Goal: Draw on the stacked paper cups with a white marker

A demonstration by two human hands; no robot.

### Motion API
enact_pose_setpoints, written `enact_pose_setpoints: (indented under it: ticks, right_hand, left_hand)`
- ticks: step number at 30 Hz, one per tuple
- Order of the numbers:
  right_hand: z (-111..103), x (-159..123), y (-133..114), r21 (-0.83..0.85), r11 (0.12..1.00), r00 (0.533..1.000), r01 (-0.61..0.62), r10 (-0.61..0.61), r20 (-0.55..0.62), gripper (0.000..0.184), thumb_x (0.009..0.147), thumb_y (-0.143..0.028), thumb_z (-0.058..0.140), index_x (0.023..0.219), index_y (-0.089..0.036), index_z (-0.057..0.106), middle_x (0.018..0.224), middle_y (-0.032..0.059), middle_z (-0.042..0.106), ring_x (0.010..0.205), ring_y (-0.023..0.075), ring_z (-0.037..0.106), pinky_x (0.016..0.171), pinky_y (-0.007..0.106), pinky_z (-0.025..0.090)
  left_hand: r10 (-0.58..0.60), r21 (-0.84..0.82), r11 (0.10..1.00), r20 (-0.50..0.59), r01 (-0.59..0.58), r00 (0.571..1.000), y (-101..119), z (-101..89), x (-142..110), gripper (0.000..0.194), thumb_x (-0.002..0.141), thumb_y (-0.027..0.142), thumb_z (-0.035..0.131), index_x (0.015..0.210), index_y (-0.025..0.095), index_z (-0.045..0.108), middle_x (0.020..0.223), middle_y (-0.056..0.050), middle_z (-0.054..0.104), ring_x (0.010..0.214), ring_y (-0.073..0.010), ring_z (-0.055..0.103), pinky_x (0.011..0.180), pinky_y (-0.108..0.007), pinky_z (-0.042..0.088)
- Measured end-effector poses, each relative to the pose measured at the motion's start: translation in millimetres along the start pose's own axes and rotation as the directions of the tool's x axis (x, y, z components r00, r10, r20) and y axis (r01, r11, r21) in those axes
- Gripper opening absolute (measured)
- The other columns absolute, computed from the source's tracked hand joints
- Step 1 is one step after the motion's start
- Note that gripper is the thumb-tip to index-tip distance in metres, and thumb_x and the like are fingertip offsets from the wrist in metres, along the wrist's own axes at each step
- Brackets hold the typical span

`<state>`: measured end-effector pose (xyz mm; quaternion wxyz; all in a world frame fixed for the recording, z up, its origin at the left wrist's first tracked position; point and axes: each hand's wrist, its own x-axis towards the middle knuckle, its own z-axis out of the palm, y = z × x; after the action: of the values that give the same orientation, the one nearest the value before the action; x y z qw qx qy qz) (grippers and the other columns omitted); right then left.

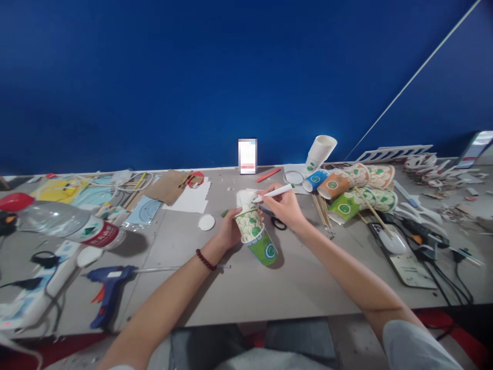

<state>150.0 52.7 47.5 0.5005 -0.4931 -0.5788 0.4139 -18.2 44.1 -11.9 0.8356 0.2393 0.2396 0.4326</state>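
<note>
My left hand [230,229] is closed round a stack of green patterned paper cups [254,229], held tilted with the base end up and the mouth end near the grey table [246,288]. My right hand [283,206] pinches a white pen [274,193] whose tip rests on the top of the cups. Black-handled scissors [278,222] lie just behind my right hand. A white paper disc [206,222] lies left of the cups.
Blue glue gun [108,288], water bottle [63,222] and power strip [36,295] at left. Lying paper cups [352,187], wooden sticks and a white cup stack [320,152] at right, with a second glue gun [423,239] and cables. Cardboard and paper scraps [179,191] behind, phone [247,155] against the blue wall.
</note>
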Motion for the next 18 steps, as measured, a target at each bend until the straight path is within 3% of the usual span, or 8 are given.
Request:
enact_pose_setpoints:
  ticks: [18]
  right_hand:
    - [-1.9, 0.3, 0.6, -0.035, 0.999, 0.999, 0.021, -0.022, -0.026, 0.004, 0.068, -0.017, 0.058, 0.07, -0.02, 0.06, 0.086, 0.0063, 0.077, 0.083, 0.0227, 0.072, 0.064, 0.028, 0.053]
  left_hand:
    - [-0.003, -0.022, 1.0, -0.022, 0.003, 1.0, 0.7, 1.8, -1.6, 0.041, 0.066, 0.036, 0.064, 0.096, 0.008, 0.069, 0.089, -0.016, 0.074, 0.096, -0.0341, 0.068, 0.088, -0.044, 0.05]
